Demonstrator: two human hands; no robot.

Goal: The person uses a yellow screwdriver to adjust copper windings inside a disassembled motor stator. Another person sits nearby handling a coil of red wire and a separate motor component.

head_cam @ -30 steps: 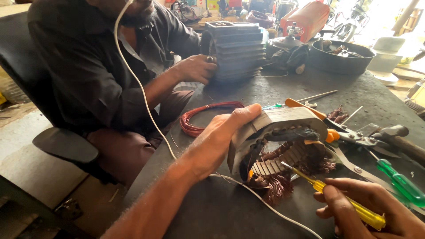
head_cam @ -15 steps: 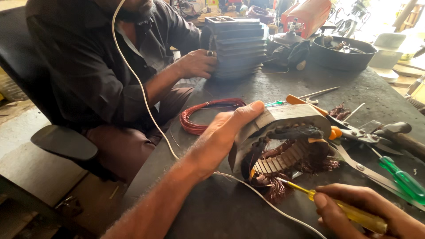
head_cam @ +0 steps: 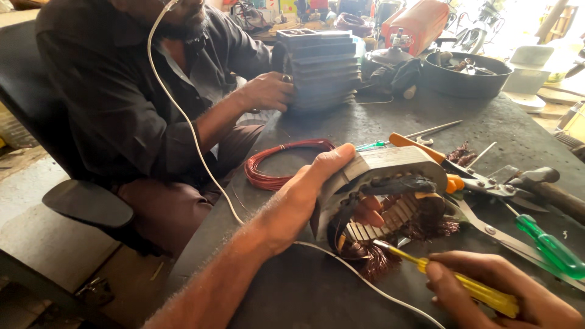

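Dark grey workbench [head_cam: 365, 125], top scuffed and stained. Black chair [head_cam: 85, 204] at its left edge, over a pale concrete floor [head_cam: 24, 195]. Far end of the bench crowded: black bowl [head_cam: 466, 76], red canister [head_cam: 423, 24], white tub [head_cam: 527, 70]. Strong daylight at top right, blown out.
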